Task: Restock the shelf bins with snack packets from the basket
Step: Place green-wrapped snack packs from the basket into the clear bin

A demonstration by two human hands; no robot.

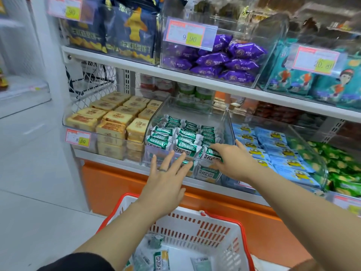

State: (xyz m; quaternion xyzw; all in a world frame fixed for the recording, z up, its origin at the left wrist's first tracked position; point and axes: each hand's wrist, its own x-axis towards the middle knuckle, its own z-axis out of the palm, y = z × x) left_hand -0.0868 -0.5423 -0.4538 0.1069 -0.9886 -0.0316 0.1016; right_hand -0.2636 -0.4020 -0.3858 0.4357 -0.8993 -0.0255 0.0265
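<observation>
1. Step in hand: the right hand (232, 159) is gripping a green-and-white packet (212, 153) at the near right corner of the middle clear bin (226, 124), apparently seating it on the rows already there.
2. The left hand (166, 178) is hovering released, fingers straight and spread, just in front of the bin's front wall. Whether it is touching the wall cannot be confirmed.
3. The bin is looking close to full, so restocking is judged to be well advanced.
4. The next move is calling for a release, then a reach down into the basket (242, 231), near and below, where a few loose packets (161, 259) are lying.
5. Surface: the bin is sitting on a white shelf (109, 156) above an orange base panel (117, 184).
6. Yellow cake packs (115, 122) are filling the bin to the left, and blue packets (273, 151) the bin to the right.
</observation>
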